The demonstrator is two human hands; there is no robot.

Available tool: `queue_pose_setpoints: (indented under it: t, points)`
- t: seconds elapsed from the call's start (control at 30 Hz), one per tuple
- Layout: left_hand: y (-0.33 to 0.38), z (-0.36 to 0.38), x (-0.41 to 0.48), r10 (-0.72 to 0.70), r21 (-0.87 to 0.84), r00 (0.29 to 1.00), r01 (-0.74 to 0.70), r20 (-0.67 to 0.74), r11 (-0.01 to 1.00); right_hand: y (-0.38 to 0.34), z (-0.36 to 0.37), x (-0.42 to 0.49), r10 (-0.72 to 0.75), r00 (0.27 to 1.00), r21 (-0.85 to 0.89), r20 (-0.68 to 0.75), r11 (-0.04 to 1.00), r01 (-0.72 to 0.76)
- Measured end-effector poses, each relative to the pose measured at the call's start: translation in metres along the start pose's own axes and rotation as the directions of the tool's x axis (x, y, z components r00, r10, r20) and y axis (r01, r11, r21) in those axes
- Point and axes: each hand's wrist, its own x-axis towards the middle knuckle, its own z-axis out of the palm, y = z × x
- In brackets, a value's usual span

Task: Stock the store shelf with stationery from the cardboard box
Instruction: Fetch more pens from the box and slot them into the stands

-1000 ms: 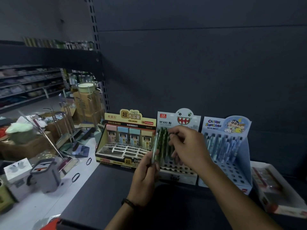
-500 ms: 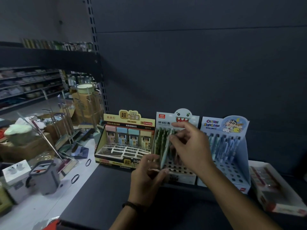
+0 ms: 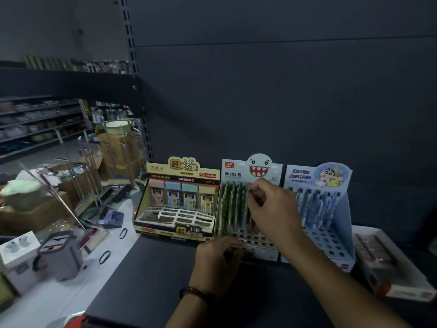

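Currently the right hand (image 3: 272,209) pinches the top end of one pen (image 3: 247,215) between thumb and fingertips, at the right edge of the row of green pens (image 3: 230,209) standing in the middle rack (image 3: 236,169). The rack sits on the shelf (image 3: 146,280), between a lead-refill display (image 3: 179,233) on its left and a blue rack (image 3: 331,245) on its right, close against both. The pen's long axis runs near upright, leaning back with the row, tip down toward the perforated base. The hand hides whether the tip is seated. The left hand (image 3: 217,259) rests lower, at the rack's front edge, fingers curled; whether it holds more pens cannot be told. The right hand is the nearer to the pen, and the open holes (image 3: 257,240) lie just below it, in front of the filled row. The next move likely calls for a straight push down along the pen's axis. The source cardboard box cannot be identified.
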Motion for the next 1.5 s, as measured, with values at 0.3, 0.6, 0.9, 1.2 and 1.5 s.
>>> queue_pose_setpoints:
  t: [0.3,0.6,0.9,1.2,1.5]
  points:
    - [0.002,-0.001,-0.001,-0.026,-0.017,0.999,0.027,0.03,1.0,-0.003,0.008,0.003,0.077,0.973,-0.139,0.217,0.989,-0.047]
    - [0.005,-0.004,-0.001,-0.174,-0.078,0.981,0.18,0.085,0.98,-0.008,-0.026,-0.047,0.241,0.961,-0.108,0.135,0.968,-0.227]
    - [0.082,-0.012,-0.025,-0.019,-0.029,0.957,0.028,0.29,0.999,0.008,-0.129,-0.18,0.449,0.893,-0.104,0.028,0.89,-0.444]
    - [0.293,0.076,-0.158,0.314,-0.109,0.544,-0.374,0.778,0.921,0.044,-0.297,-0.398,0.803,0.594,-0.313,0.05,0.577,-0.754]
    - [0.511,0.208,-0.411,0.315,-0.323,-0.122,-0.597,0.941,0.734,0.001,-0.47,-0.738,0.987,0.01,-0.109,-0.158,-0.007,-0.994]
